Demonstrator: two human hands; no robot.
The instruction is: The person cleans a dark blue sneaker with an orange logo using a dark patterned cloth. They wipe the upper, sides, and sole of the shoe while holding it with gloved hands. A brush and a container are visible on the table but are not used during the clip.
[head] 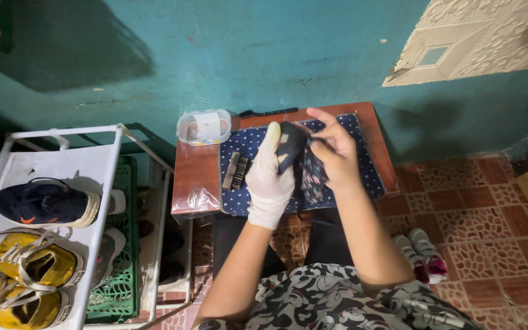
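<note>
The left hand (pixel 268 177), in a white glove, is closed around a dark shoe (pixel 289 146), thumb up along its side. The bare right hand (pixel 332 151) pinches a dark patterned cloth (pixel 310 177) against that same shoe, fingers curled shut on the fabric. The shoe sits between the two hands, at about 1 o'clock from the gloved palm and 9 o'clock from the bare one; its long axis runs roughly from 12 to 6 o'clock, tilted a little, with the cloth hanging down from it toward 6. Both hands touch it, the left carrying it and the right working at its surface.

Below the hands lies a blue dotted mat (pixel 249 143) spread over a small reddish-brown desk (pixel 194 168). A small brush (pixel 235 171) rests on the mat just at 9 o'clock of the gloved hand, its length running near 12 to 6. A clear plastic tub (pixel 203 126) with a pale lid stands at the desk's far left corner, about 10 o'clock from the hands.

Farther out at 8 o'clock stands a white shoe rack (pixel 102 201) holding a dark sneaker (pixel 44 203) and yellow sneakers (pixel 32 260). At 4 o'clock, on the patterned terracotta tile floor (pixel 484 238), sit small white and pink shoes (pixel 421 252). A teal wall (pixel 245 49) closes the room at 12 o'clock.
</note>
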